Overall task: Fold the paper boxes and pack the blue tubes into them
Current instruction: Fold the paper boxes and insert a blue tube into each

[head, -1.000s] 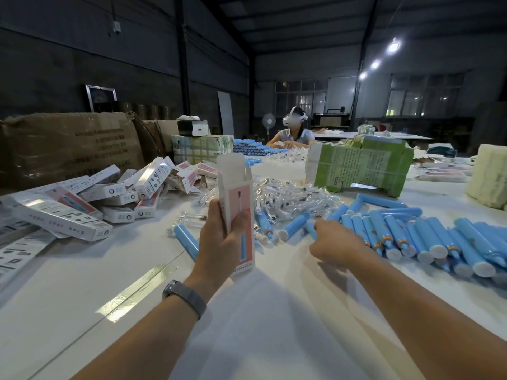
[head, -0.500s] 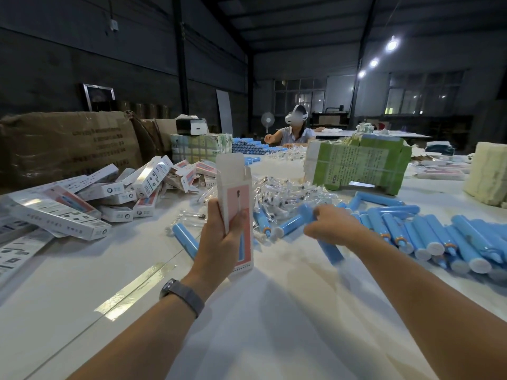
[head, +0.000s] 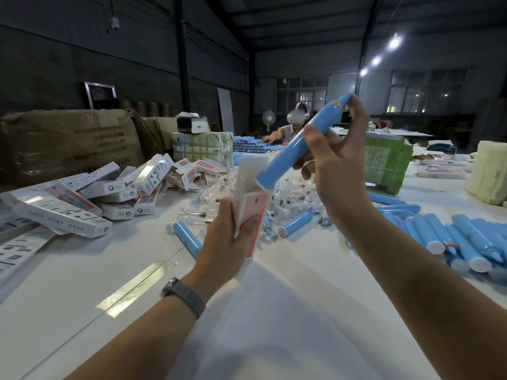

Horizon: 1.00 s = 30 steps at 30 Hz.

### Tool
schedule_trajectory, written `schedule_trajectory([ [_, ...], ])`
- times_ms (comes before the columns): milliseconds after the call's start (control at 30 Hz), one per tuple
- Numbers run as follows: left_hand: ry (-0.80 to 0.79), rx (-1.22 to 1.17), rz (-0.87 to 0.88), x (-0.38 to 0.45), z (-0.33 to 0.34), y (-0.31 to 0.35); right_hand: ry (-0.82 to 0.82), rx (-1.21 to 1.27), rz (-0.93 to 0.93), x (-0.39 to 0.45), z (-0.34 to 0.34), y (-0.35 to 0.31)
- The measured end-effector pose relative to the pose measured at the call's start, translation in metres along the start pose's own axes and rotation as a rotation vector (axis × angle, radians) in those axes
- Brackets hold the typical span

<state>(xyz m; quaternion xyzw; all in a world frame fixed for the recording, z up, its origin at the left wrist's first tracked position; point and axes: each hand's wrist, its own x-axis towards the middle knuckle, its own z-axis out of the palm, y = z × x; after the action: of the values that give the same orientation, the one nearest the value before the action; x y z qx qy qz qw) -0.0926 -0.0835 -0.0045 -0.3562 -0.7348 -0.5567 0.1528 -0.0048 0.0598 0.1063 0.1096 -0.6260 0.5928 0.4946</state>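
Nearest to us, both bare forearms reach out over the white counter (head: 274,325), a strip of clear tape (head: 134,286) shining on it to the left and a grey watch band (head: 183,297) on our left wrist. Our left hand (head: 225,242) grips a pink and white paper box (head: 251,212) held upright, thumb across its front, its top flap standing open. Our right hand (head: 337,165) is raised above it and pinches a blue tube (head: 299,144) between thumb and fingers; the tube is tilted, its flat lower end just at the open mouth of the box, its capped tip pointing up and to the right. We cannot tell whether the end has entered the box.

Beyond the hands, loose blue tubes (head: 452,234) lie in a spread to the right, one more (head: 188,238) lies just left of the box, and small clear-wrapped parts (head: 288,193) are heaped in the middle. To the left sits a pile of packed white boxes (head: 115,193). Farther back stand a brown carton (head: 68,144), a green-printed carton (head: 203,146) and a green bundle (head: 386,163) on the right. At the far end another person (head: 288,130) wearing a headset works beside rows of blue tubes.
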Motion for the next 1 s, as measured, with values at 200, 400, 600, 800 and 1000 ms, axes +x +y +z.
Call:
schedule_trajectory([
  [200,0.007,0.076,0.047,-0.001,0.001,0.007,-0.213,-0.189,-0.164,-0.009,0.012,-0.009],
  [400,0.04,0.085,0.058,-0.001,0.0,0.004,-0.241,-0.338,-0.236,-0.013,0.013,0.0],
  [600,0.063,0.099,0.063,-0.001,0.0,0.001,-0.167,-0.275,-0.257,-0.016,0.018,0.001],
  [800,0.067,0.089,0.073,-0.002,0.002,0.0,-0.172,-0.399,-0.337,-0.028,0.021,0.011],
  [1000,0.075,0.052,0.05,0.0,0.003,0.003,-0.26,-0.854,-0.505,-0.046,0.018,0.039],
])
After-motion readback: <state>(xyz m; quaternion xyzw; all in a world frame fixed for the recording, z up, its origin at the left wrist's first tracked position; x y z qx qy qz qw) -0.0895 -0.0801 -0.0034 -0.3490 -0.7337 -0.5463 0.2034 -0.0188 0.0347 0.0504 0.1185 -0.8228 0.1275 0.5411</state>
